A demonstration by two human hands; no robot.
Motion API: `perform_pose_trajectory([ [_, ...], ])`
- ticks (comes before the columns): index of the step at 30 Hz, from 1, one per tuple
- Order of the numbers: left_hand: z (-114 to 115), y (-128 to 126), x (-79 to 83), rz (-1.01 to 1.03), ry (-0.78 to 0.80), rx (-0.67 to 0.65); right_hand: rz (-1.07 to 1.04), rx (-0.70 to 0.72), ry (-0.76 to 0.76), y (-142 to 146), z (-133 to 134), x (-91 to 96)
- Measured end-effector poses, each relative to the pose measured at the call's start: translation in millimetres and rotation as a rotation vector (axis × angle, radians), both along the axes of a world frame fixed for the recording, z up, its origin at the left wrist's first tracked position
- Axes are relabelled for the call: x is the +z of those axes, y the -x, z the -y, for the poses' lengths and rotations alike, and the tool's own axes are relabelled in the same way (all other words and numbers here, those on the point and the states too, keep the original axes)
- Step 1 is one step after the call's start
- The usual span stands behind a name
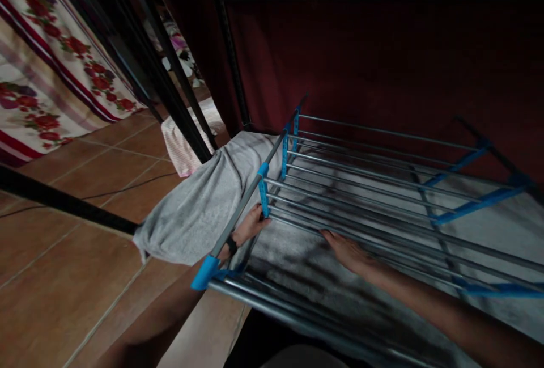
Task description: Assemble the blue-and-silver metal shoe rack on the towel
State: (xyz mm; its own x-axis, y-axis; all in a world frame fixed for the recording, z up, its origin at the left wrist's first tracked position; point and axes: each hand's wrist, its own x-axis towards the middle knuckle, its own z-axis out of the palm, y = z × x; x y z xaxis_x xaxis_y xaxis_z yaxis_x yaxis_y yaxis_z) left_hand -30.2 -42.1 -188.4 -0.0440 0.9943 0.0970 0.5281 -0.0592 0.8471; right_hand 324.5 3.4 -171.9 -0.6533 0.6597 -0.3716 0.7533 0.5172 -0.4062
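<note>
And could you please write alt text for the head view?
A person's left hand is at a blue bracket on a metal rack, while the right hand touches a rod. Grey cloth and tiled floor show at picture left.

The one view looks from head height, forward and down over the rack [361,209], close enough that the right edge cuts it off. The forearms [165,307] run in from the lower left and lower right to the left hand [251,226] and right hand [345,249] near the middle. The wide field takes in floor [97,254] and curtain [55,62] at left, and faces the dark red panel [382,62] behind.
</note>
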Motion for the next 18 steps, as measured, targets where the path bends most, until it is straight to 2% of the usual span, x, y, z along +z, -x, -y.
perform_pose_trajectory([
  [9,-2.1,6.4,1.2,0.019,0.018,-0.020,0.011,0.072,-0.079,-4.0,-6.1,-6.6],
  [18,-9.8,-2.7,10.9,0.023,-0.013,-0.066,-0.003,0.095,-0.097,-11.7,-10.4,-15.1],
])
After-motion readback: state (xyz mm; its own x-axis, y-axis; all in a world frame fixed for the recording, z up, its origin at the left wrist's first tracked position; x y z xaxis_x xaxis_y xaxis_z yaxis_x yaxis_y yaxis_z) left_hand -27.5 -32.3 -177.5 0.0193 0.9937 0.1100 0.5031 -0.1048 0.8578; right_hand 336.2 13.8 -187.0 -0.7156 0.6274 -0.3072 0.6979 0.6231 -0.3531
